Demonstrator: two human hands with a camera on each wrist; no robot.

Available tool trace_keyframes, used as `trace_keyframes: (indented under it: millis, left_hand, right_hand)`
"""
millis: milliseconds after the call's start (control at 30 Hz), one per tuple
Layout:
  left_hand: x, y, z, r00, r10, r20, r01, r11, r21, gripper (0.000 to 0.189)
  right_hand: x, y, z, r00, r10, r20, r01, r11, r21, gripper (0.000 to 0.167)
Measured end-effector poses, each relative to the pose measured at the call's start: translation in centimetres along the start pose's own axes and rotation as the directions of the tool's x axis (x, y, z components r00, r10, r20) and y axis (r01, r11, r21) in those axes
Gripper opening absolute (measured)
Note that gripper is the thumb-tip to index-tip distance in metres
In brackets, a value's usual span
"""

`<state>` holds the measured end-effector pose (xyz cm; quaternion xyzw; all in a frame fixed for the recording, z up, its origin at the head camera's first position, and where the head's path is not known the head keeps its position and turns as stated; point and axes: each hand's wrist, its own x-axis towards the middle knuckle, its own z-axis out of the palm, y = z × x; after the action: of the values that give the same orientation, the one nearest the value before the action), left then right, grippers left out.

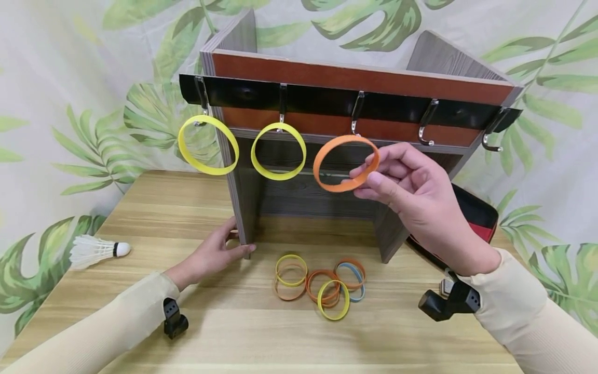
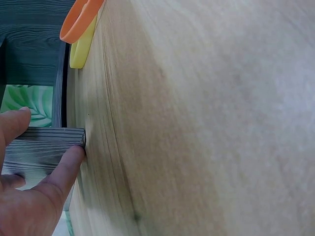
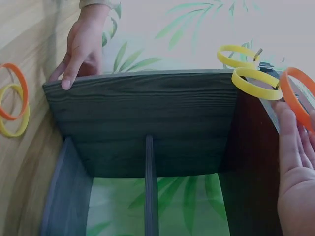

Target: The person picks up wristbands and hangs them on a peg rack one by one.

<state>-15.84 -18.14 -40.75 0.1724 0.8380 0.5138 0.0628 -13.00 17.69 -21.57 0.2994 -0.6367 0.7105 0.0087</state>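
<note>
My right hand (image 1: 416, 187) pinches an orange wristband (image 1: 318, 163) between thumb and fingers, its upper rim just below the tip of the middle hook (image 1: 357, 111). One yellow wristband (image 1: 210, 170) hangs from the leftmost hook, and another yellow band (image 1: 279, 176) from the second. The black hook rail (image 1: 322, 96) runs along the front of a grey wooden shelf (image 1: 246, 197). Low on that shelf's left side panel (image 2: 44, 142), my left hand (image 1: 215, 257) grips the panel, thumb on its front edge. The right wrist view shows the left hand (image 3: 86, 49) at the panel's bottom corner.
Several loose wristbands (image 1: 329, 271), orange, yellow and blue, lie overlapping on the wooden table (image 1: 233, 327). A shuttlecock (image 1: 95, 250) rests at the left. Behind my right forearm is a black and red case (image 1: 481, 218). The two right hooks (image 1: 426, 127) carry nothing.
</note>
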Motion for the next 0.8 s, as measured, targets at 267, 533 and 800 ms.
trace_keyframes:
  millis: [267,533,800]
  left_hand:
    - [-0.2,0.1,0.0,1.000,-0.013,0.005,0.013,1.000,-0.017,0.077]
    - [-0.1,0.1,0.0,1.000,-0.006,0.001,0.006,1.000,-0.013,0.077]
    - [0.0,0.1,0.0,1.000,0.003,-0.002,-0.003,1.000,0.005,0.075]
  right_hand:
    - [0.3,0.0,0.8,0.989,0.038,-0.145,-0.030,0.998,0.051,0.017]
    - [0.1,0.3,1.1,0.972,0.104,-0.212,-0.105,0.994,0.007,0.015]
    - [-0.3,0.8,0.7,0.979,0.116,-0.165,-0.121,0.992,-0.021,0.015]
